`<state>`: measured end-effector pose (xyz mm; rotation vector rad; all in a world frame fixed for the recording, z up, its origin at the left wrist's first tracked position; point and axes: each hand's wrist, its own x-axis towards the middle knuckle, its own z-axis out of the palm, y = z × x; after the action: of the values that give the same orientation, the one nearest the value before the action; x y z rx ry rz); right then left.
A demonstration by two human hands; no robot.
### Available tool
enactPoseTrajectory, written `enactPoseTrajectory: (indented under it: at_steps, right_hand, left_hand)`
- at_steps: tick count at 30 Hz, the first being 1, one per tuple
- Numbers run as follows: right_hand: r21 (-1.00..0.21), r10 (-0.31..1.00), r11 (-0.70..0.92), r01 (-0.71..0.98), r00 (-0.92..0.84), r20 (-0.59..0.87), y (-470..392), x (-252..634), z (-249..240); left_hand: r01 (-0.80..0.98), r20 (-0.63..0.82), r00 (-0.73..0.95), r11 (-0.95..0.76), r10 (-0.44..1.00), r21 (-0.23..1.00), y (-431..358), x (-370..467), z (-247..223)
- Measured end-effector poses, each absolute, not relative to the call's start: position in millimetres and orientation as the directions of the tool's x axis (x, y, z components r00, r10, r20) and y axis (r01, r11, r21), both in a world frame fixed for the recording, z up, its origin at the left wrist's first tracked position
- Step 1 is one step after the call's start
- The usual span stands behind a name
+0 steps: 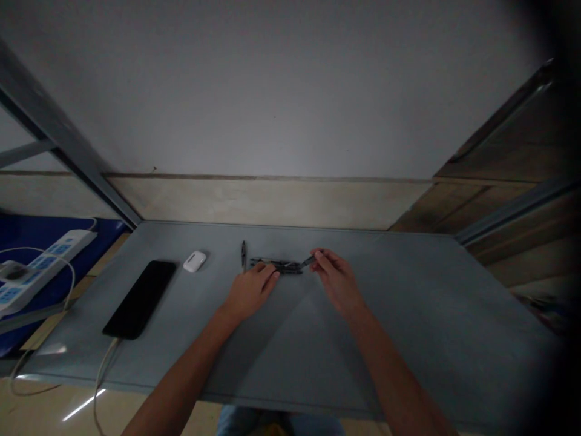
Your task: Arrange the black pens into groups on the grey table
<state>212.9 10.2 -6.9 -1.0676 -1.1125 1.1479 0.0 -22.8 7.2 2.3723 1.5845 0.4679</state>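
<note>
- Across the grey surface [290, 357], we have bare room around both forearms, so we work low and keep our wrists loose.
- Off to the left, the white power strip [57, 259] lies beyond the surface's edge; we keep our sleeves and elbows away from its leads.
- The dark phone [140, 300] lies left of our left forearm, its cable [100, 369] dropping over the near edge; we do well not to snag it with an elbow.
- Our left hand [247, 293] reaches its fingertips onto the left part of the pens; whether it grips or only presses, we cannot tell. Light, level pressure suits it, since round barrels may roll.
- Our right hand [338, 281] pinches a slim dark pen [308, 261] between thumb and fingers, slanted, by the right end of the others. We do best to move it slowly, so that its tip does not knock them askew.
- The pens [288, 266] lie side by side in a close group, running left to right between our hands; we steady them from one end only.
- The white earbud case [195, 261] rests between phone and pens, well apart from our fingers.
- One single pen [244, 249] points away from us, just beyond our left hand; we mind our knuckles there.
</note>
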Motion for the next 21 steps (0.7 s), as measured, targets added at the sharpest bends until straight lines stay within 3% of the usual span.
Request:
enactPoseTrajectory:
  at_steps: [4, 9, 15, 21]
  right_hand:
    - [-0.976, 0.992, 0.121, -0.179, 0.07, 0.11, 9.5, 212.2, -7.1]
    - [-0.985, 0.992, 0.124, -0.122, 0.02, 0.123, 7.1, 211.1, -3.4]
    - [-0.97, 0.982, 0.177, -0.168, 0.102, 0.162, 8.7, 213.9, -2.3]
    - [-0.987, 0.988, 0.152, -0.042, 0.009, 0.152, 6.8, 212.2, -3.5]
  left_hand:
    - [0.836, 0.127, 0.38, -0.399, 0.916, 0.377, -23.2, 0.7, 5.8]
    - [0.818, 0.14, 0.406, -0.428, 0.903, 0.384, -23.0, 1.2, 4.5]
    - [0.82, 0.139, 0.398, -0.42, 0.907, 0.389, -22.0, 0.0, 5.7]
    - [0.821, 0.134, 0.412, -0.431, 0.901, 0.374, -23.6, 0.6, 7.7]
